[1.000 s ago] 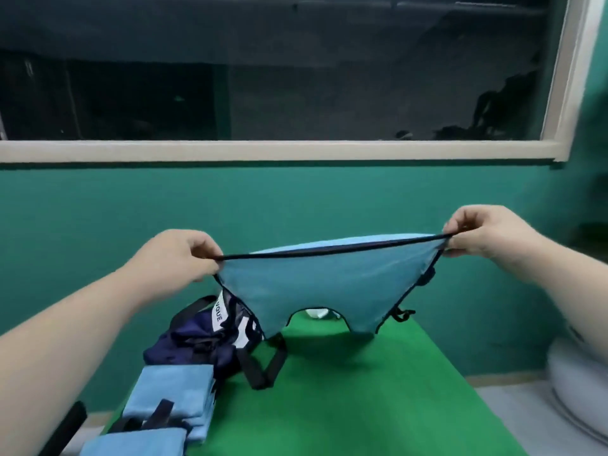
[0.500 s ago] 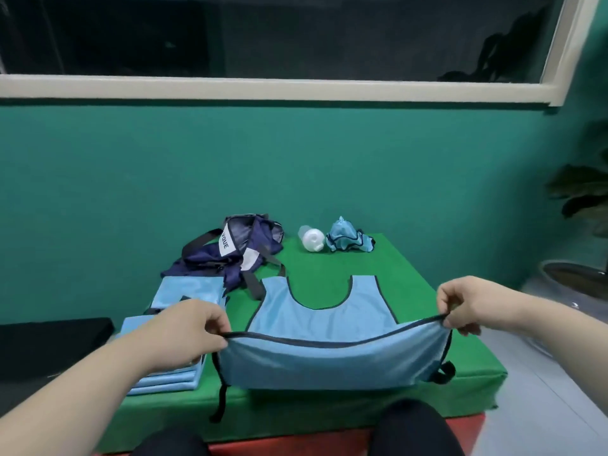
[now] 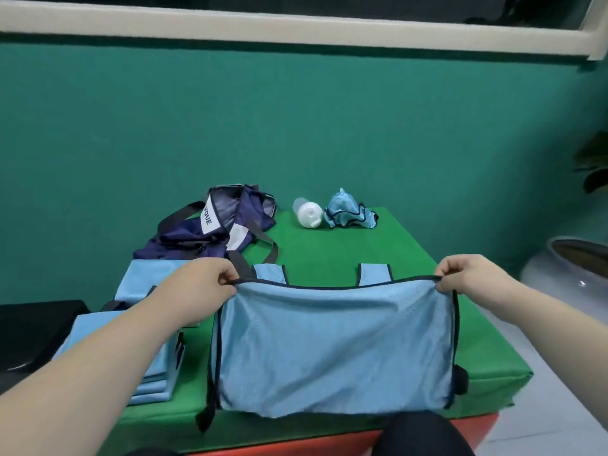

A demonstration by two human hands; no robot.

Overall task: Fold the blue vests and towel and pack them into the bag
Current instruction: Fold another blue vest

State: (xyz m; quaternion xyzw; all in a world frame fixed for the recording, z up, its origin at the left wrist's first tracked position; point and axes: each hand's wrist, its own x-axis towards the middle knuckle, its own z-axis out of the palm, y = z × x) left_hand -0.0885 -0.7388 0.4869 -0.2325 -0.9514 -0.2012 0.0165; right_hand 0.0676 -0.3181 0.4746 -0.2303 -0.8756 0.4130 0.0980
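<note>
A light blue vest [image 3: 335, 343] with black trim lies doubled over on the green table [image 3: 329, 251]. My left hand [image 3: 200, 284] pinches its folded edge at the left corner and my right hand [image 3: 467, 274] pinches the right corner. Two shoulder straps poke out beyond the fold. A stack of folded blue vests [image 3: 148, 366] sits at the left, partly under my left forearm. The navy bag [image 3: 214, 232] lies open at the back left. A crumpled blue cloth [image 3: 348, 210] sits at the back of the table.
A white bottle [image 3: 307, 212] lies on its side between the bag and the crumpled cloth. A black object [image 3: 36, 334] sits left of the table. A grey pot [image 3: 572, 268] with a plant stands on the floor to the right. My knee [image 3: 424, 434] is at the front edge.
The vest was held up in the air, then lowered onto the table. Both hands have carried its near edge forward over the far half, folding it, and my view has tilted down.
</note>
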